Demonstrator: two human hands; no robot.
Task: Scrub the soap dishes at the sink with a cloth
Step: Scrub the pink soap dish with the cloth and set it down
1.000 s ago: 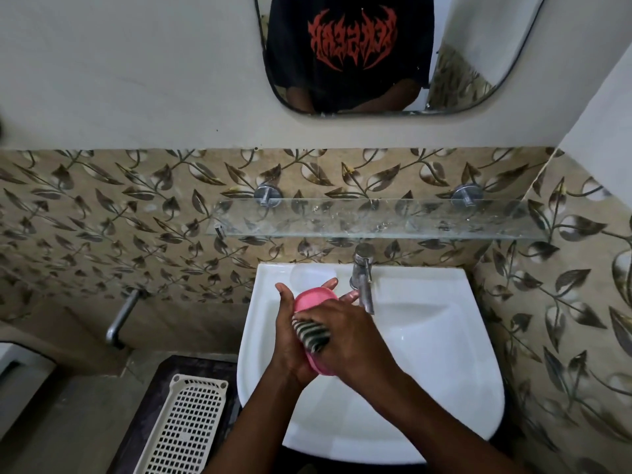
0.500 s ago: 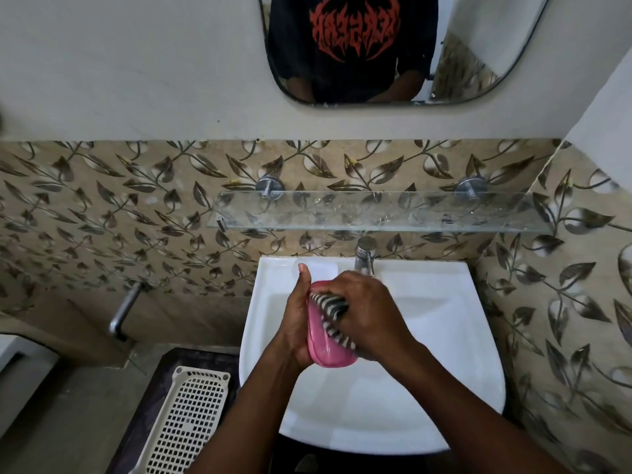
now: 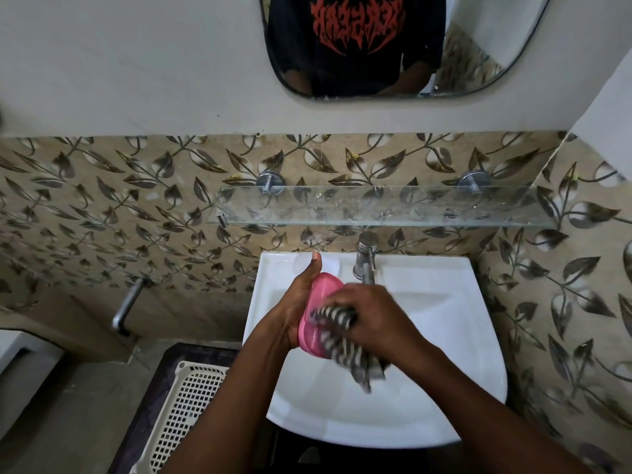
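— Where's the view from?
— One cam on my head, wide-angle, facing forward and down, close over the sink and my forearms.
— What's at the edges?
— The mirror is cropped up top, a basket is cut off bottom left.

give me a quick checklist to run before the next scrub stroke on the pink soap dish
1. Left hand has a firm hold on the pink soap dish: ok, palm and thumb wrap its side.
2. Right hand grips the striped cloth: ok, bunched under the fingers with a tail hanging below.
3. Cloth in contact with the dish: ok, pressed against its face.
4. Work held over the sink: ok, so drips should land in the basin.
5. Tap running: cannot tell, no stream visible.
6. Dish clean: cannot tell, the cloth and hand cover much of it.
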